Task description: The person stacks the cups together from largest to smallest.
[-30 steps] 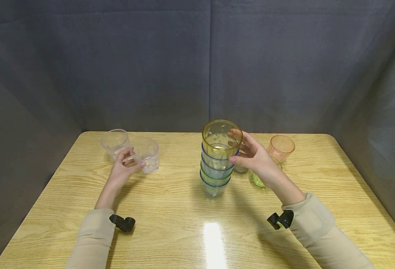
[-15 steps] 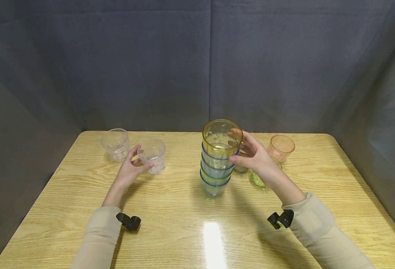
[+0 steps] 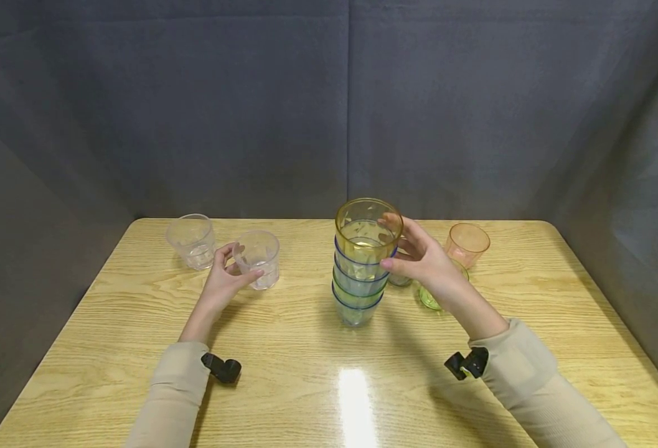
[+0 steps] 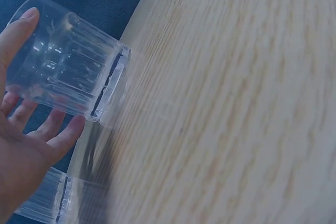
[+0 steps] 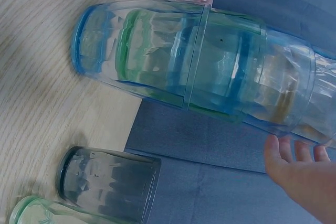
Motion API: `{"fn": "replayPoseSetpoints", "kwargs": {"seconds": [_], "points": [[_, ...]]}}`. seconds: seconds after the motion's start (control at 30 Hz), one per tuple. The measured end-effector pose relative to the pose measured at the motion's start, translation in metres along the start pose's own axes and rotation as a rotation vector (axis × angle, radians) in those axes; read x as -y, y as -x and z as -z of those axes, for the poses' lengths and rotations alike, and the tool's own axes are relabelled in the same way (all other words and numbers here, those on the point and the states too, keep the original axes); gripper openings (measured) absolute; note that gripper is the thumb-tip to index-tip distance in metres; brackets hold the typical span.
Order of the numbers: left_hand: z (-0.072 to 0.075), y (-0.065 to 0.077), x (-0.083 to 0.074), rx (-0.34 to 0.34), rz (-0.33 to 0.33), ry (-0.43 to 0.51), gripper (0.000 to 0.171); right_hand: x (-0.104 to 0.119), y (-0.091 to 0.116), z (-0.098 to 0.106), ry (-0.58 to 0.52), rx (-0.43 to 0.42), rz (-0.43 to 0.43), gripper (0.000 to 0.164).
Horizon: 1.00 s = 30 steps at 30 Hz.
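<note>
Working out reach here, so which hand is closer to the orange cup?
Right. The right hand is a little left of the orange cup, around the yellow cup; the left hand is much farther left, around a clear cup.

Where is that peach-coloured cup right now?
In the head view, the peach-coloured cup stands at the back right of the table, just behind the green cup and beyond the right hand.

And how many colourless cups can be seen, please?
2: one colourless cup held by the left hand, and a second cup standing left of it on the table. None appears hidden.
</note>
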State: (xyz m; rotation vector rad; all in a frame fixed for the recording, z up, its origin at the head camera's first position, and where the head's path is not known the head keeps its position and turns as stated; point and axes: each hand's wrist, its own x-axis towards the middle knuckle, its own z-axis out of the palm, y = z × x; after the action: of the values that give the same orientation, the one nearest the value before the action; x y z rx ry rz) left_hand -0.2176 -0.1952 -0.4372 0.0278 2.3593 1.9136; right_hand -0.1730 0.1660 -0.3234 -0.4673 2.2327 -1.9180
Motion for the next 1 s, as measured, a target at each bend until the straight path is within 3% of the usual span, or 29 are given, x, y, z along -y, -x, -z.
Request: {"fn": "replayPoseSetpoints", "kwargs": {"seconds": [0.73,1.0], "points": [[0.0,0.003,-0.007,-0.031,0.047,-0.034,0.088,-0.002,-0.001,0.001,-0.016,0.006,0.006,0.074],[-0.002,0.005,-0.021,-0.046,0.037,-0.023,0.088,-0.002,-0.001,0.002,-0.005,0.008,0.003,0.074]]}}
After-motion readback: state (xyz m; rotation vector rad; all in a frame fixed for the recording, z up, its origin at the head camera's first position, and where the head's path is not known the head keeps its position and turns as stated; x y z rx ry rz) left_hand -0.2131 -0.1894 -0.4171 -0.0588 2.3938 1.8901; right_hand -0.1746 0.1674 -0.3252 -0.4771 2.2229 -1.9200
